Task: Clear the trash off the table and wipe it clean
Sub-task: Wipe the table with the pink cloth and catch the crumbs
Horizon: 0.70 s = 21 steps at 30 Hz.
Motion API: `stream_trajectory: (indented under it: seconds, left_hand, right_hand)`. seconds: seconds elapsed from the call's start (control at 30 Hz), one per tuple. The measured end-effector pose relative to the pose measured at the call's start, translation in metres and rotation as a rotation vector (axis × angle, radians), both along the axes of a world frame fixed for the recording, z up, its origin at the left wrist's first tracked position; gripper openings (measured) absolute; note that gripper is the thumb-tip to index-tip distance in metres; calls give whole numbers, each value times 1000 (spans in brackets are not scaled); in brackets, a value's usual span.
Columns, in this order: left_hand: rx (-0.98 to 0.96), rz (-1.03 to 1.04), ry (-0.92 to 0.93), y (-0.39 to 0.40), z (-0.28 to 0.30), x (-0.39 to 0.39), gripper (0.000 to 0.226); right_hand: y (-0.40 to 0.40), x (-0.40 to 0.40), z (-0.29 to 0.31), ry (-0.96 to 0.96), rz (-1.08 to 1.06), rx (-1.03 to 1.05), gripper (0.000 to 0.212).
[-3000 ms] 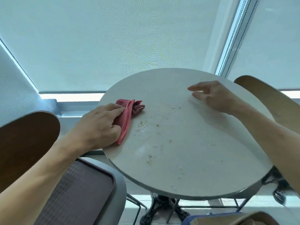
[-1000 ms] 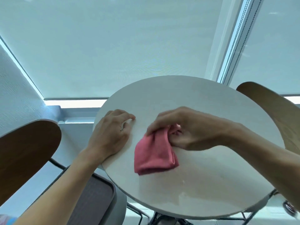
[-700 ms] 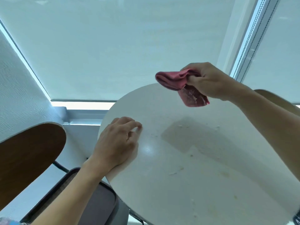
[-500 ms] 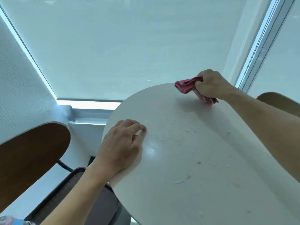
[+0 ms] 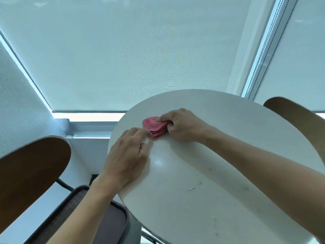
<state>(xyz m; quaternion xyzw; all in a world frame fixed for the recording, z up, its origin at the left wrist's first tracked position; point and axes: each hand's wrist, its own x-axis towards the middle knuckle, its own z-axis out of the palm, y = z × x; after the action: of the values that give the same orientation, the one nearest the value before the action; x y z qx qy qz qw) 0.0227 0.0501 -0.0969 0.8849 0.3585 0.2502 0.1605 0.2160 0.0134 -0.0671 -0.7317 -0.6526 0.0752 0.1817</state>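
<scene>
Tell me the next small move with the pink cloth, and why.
Probably drag the pink cloth, held by the right hand, toward the near edge of the table: crumbs and smears lie there unwiped.

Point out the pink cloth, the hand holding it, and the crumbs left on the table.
pink cloth (image 5: 153, 125), head view, on its folded top layer.
right hand (image 5: 184, 125), head view, on the back of the hand gripping the cloth.
crumbs (image 5: 194, 186), head view, on the smeared bits near the table's middle.
</scene>
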Motion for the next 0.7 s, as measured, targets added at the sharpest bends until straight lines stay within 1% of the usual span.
stream_trajectory:
  seconds: [0.13, 0.2, 0.27, 0.47, 0.7]
  left_hand:
    - [-40, 10, -100, -2, 3, -2, 19]
    - [-63, 22, -134, -4, 7, -2, 20]
    - [-64, 24, -130, -5, 8, -3, 20]
    - [-49, -4, -78, -4, 7, -4, 20]
    - [-31, -31, -6, -4, 9, -5, 25]
  right_hand:
    - [-23, -13, -2, 52, 60, -1, 54]
    - [-37, -16, -3, 89, 74, 9, 54]
    - [-54, -19, -2, 128, 89, 32, 55]
    - [-102, -32, -1, 171, 99, 40, 57]
    - [-145, -44, -2, 187, 70, 32, 55]
